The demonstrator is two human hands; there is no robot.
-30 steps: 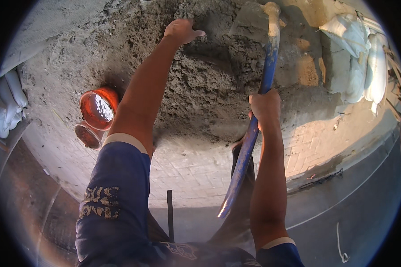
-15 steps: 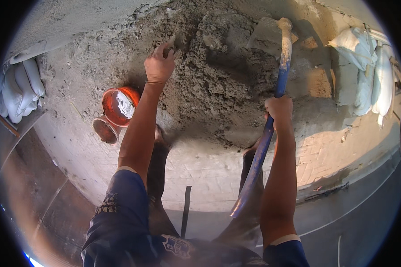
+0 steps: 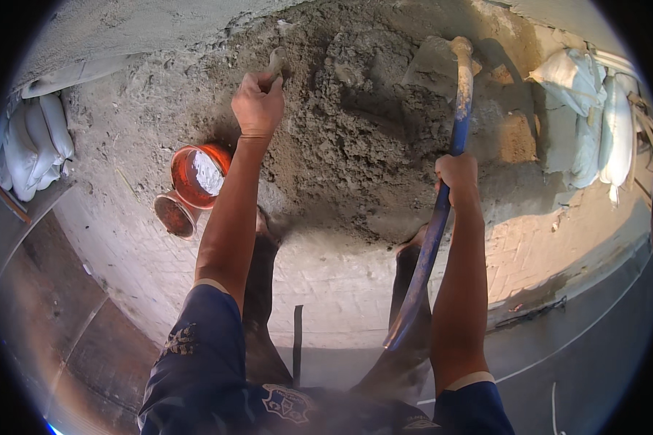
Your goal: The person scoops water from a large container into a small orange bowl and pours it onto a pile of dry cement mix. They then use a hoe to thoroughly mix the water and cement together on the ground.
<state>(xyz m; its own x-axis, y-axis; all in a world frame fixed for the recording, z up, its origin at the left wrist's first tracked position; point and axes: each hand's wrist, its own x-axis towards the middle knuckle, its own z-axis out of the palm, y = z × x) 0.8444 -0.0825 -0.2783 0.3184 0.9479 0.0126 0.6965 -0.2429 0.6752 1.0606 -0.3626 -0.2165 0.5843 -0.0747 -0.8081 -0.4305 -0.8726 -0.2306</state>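
My right hand [image 3: 458, 175] grips the blue handle of a hoe [image 3: 458, 134]. Its grey, mortar-smeared blade [image 3: 428, 64] rests at the far right of a heap of wet grey mortar [image 3: 370, 138]. The handle slants back toward my right leg. Over the far left side of the heap, my left hand [image 3: 259, 105] is closed, thumb against fingers, on a small flat grey piece [image 3: 277, 59], perhaps a stone; its kind is unclear. Beside my left forearm stands an orange bucket [image 3: 184, 181] with something white inside, partly hidden by the arm.
A smaller orange-rimmed container [image 3: 174, 216] leans against the bucket. Filled white sacks [image 3: 30, 145] stand at the far left, more pale sacks [image 3: 586, 109] at the right. A brick-coloured patch [image 3: 518, 136] lies right of the hoe. My feet are at the heap's near edge.
My left hand has shifted slightly, and the grey piece now shows more clearly above its fingers. The hoe and my right hand have barely moved.
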